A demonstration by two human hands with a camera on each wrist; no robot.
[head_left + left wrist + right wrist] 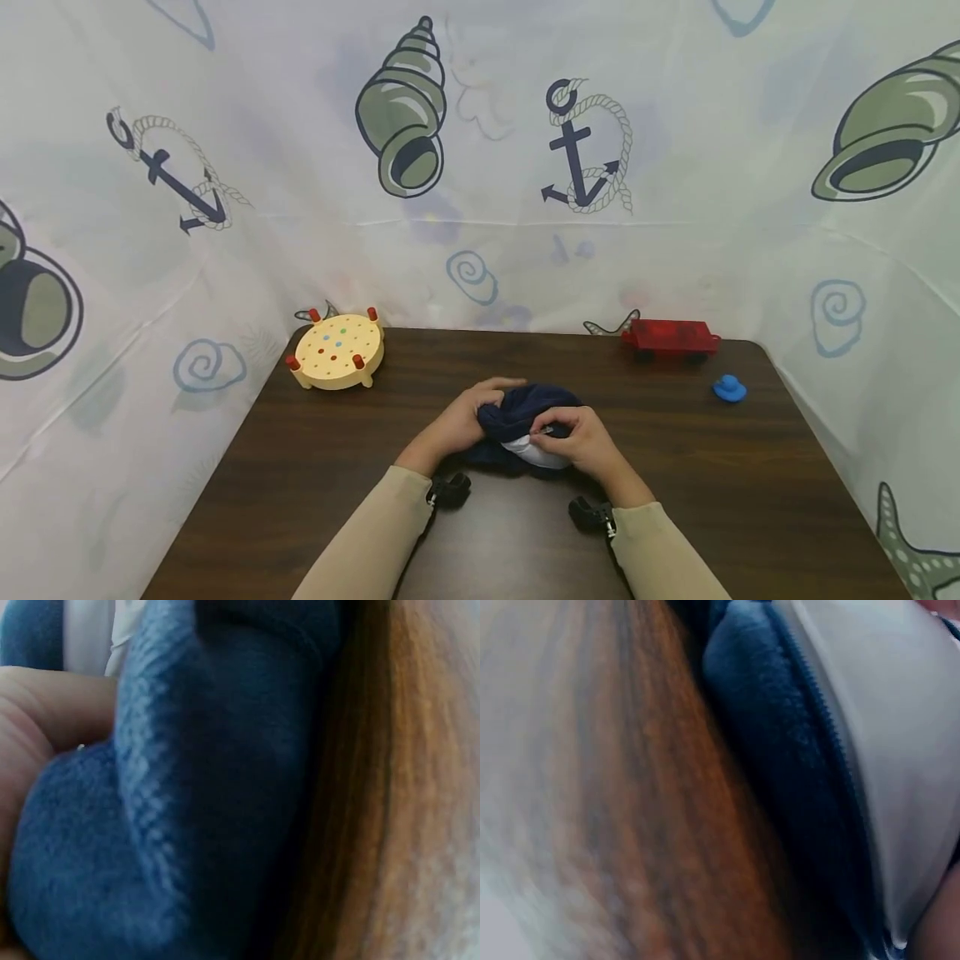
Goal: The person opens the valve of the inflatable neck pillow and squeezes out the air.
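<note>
A navy plush zippered pillow (pixel 517 415) lies bunched on the table between both hands. White inner fabric (pixel 900 712) shows through its open zip (pixel 825 705) in the right wrist view. My left hand (pixel 459 423) grips the pillow's left side, thumb and fingers round the plush. At the right, my right hand (pixel 583 439) pinches a small metallic piece that looks like the zip pull (pixel 547 430), with thumb and forefinger. Plush folds fill much of the left wrist view, beside part of the left hand; its other fingers are hidden.
On the dark wooden table (pixel 360 500), a yellow round toy with red-tipped pegs (pixel 337 352) stands at the back left. A red toy wagon (pixel 670 336) is at the back right, with a small blue hat-shaped thing (pixel 729 388) nearer. Printed cloth (pixel 495 175) surrounds the table.
</note>
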